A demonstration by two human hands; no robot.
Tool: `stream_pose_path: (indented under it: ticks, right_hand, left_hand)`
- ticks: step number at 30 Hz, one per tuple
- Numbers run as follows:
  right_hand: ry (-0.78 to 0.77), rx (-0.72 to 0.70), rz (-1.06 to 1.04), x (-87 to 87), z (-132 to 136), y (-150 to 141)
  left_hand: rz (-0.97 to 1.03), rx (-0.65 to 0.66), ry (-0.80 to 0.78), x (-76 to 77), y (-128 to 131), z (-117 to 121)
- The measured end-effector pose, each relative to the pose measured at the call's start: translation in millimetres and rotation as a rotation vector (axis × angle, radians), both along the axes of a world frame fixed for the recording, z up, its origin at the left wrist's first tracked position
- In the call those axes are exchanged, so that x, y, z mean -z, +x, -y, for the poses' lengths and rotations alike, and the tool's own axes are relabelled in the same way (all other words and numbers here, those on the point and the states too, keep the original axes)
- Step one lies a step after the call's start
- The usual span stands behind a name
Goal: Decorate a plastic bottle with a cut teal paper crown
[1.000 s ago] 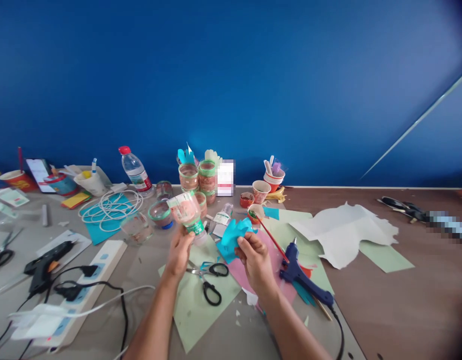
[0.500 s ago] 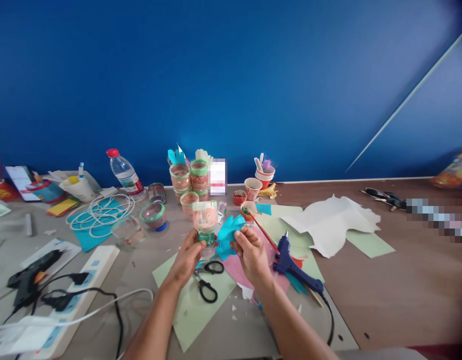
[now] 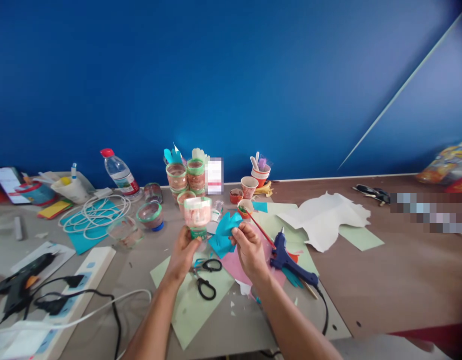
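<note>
Left hand [image 3: 183, 254] clamped on plastic cup [image 3: 197, 214], right hand [image 3: 249, 247] pinching blue paper [image 3: 223, 234], both above scissors [image 3: 206, 279]. Best keep the cup steady and grip the paper by its edge, petals uncrushed.

Hands [image 3: 217, 250] — one holding blue paper [image 3: 224, 234], one a container [image 3: 197, 215].

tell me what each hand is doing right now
Left hand: closed, holding the cut bottle.
Right hand: closed, pinching the blue paper.
</note>
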State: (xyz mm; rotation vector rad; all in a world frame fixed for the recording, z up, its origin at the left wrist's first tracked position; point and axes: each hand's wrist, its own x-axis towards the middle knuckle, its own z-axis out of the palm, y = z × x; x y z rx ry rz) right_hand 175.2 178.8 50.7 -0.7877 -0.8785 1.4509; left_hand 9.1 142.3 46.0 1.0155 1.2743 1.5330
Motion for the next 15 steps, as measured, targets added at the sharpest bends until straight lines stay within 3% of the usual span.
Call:
stream_pose_path:
  ticks: [4, 8, 15]
  right_hand:
    - [0.027, -0.031, 0.099, -0.9, 1, -1]
    - [0.046, -0.082, 0.247, -4.1, 4, -4]
    - [0.018, -0.007, 0.356, -2.0, 2, -6]
  left_hand:
    - [0.125, -0.061, 0.049, -4.1, -1, 0]
    - [0.305, 0.063, 0.052, -10.7, 2, 3]
    - [0.358, 0.236, 0.108, -15.6, -6, 10]
